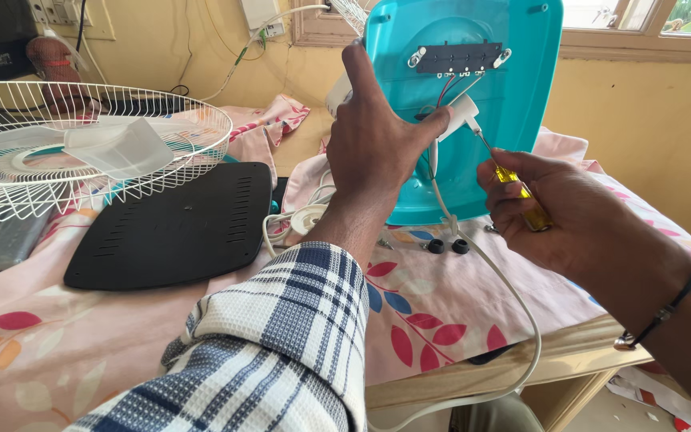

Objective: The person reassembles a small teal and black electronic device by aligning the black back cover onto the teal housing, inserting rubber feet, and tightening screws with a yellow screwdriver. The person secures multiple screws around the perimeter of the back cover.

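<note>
The turquoise fan base (pixel 513 104) is held upright on edge on the cloth-covered table (pixel 57 344), its underside turned toward the camera. It is gripped by the left hand (pixel 373 144), clenched over its left rim, with the thumb pressed on a white cable fitting (pixel 459 116) just right of the grip. A yellow-handled screwdriver (pixel 521 196) is grasped in the closed right hand (pixel 557 208), its tip set against that fitting. Above the tip, a black terminal strip (pixel 459 58) with thin wires is seen. A white cord (pixel 513 296) hangs below both hands. The shell is judged light, stiff and smooth, so slipping is likely; the rim is the proper hold, since the wires appear fragile. Well left of the grip lie a black plate (pixel 169 232) and a white wire guard (pixel 81 160).
</note>
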